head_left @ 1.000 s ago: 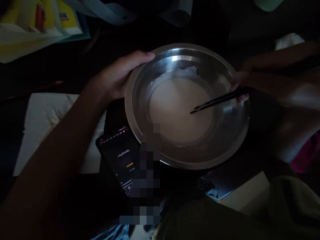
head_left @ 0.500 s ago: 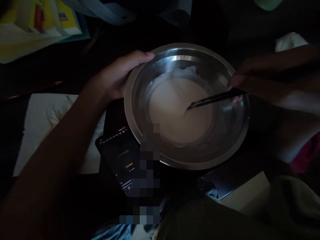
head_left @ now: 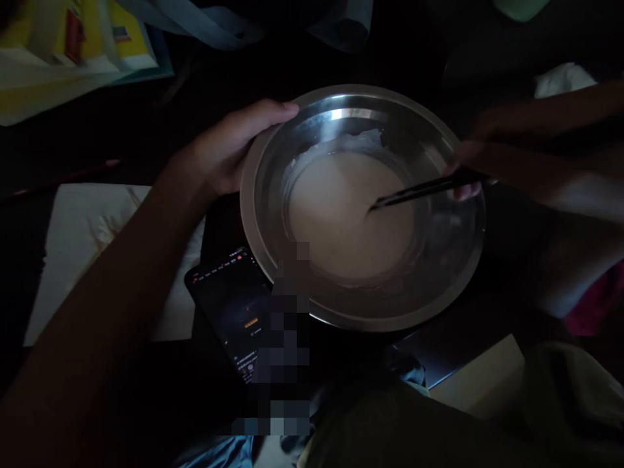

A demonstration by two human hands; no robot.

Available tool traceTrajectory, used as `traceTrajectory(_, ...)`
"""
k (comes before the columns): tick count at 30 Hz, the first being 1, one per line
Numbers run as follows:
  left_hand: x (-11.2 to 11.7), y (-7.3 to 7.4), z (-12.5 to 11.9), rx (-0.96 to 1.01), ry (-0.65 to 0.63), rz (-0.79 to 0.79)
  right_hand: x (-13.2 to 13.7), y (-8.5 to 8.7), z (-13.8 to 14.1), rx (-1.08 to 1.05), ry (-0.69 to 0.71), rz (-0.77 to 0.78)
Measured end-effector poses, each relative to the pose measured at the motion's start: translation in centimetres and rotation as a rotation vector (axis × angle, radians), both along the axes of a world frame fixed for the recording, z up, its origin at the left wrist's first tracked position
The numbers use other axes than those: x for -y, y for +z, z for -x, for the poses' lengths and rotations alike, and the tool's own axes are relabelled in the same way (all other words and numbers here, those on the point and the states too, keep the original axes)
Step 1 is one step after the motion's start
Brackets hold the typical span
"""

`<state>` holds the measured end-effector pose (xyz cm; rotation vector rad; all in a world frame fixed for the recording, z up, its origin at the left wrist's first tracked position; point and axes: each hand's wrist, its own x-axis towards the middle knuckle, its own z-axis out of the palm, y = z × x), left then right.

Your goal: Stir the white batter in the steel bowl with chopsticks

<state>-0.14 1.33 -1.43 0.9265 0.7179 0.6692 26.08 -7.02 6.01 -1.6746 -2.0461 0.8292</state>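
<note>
Metal bowl (head_left: 439, 266) holds pale liquid (head_left: 336, 214), left hand (head_left: 229, 143) gripping its rim (head_left: 249, 188), right hand (head_left: 490, 159) closed around chopsticks (head_left: 419, 190).

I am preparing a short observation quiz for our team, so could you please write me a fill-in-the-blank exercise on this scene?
1. The left hand has its ____ as the only digit seen on the rim of the metal bowl.
2. The right hand holds a pair of thin, dark ____ pointing into the pale mixture.
3. Of the two hands, the ____ one is nearer the phone.

Missing words: thumb; chopsticks; left.
</note>
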Motion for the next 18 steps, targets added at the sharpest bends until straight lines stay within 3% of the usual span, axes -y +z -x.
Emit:
traceTrajectory(5,0.0,0.3,-0.1,-0.030,0.031,0.027,0.2,-0.8,1.8,0.088,0.078,-0.082)
traceTrajectory(10,0.0,0.4,-0.1,-0.016,0.036,0.017,-0.1,-0.3,0.8,0.071,0.322,0.094)
traceTrajectory(14,0.0,0.1,0.0,-0.018,0.031,0.021,-0.3,0.1,-0.2,0.123,0.214,0.070)
traceTrajectory(18,0.0,0.0,-0.1,-0.020,0.042,0.017,-0.1,-0.5,0.9,0.083,0.058,-0.016)
